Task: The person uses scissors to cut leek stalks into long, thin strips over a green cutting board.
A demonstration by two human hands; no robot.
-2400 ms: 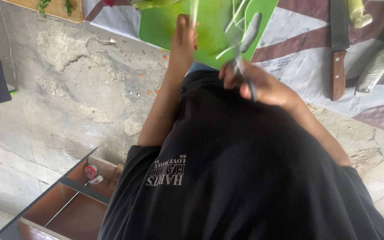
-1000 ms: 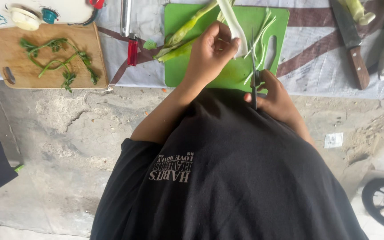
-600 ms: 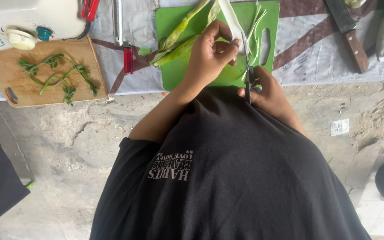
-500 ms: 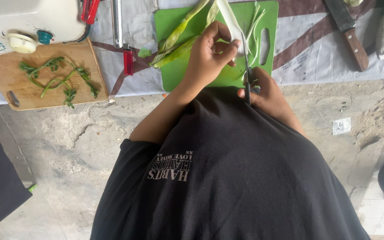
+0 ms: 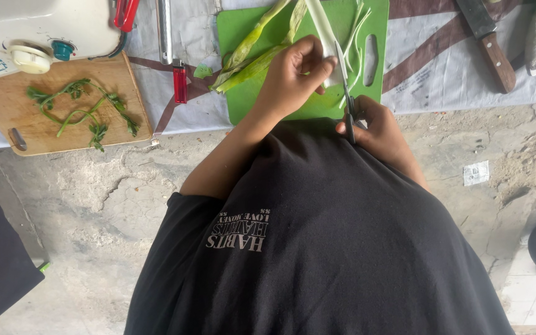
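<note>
Pale green and white, the leek strip [image 5: 324,37] runs lengthwise away from the person, across the green cutting board [image 5: 243,99] and off its far edge. From the head view, the left hand [image 5: 293,77] is closed on the near end of that strip, fingers curled over it and pinning it to the board. The right hand [image 5: 376,127] sits just beside it, nearer the body, gripping a pair of scissors [image 5: 347,102] whose blades point away along the same line as the strip, their tips right at its edge. So the strip lies straight ahead of the scissor hand and under the other one; both hands are almost touching.

Beyond the left hand lie darker green leek leaves [image 5: 252,53], slanting across the board, and beyond the right hand a few thin cut slivers [image 5: 358,34]. Well off to the left sits a wooden board [image 5: 7,108] with herb sprigs [image 5: 79,108], and a red lighter [image 5: 180,84] between the two boards. Far to the right a wooden-handled knife [image 5: 488,43] rests on the table's patterned cloth [image 5: 429,68].
</note>
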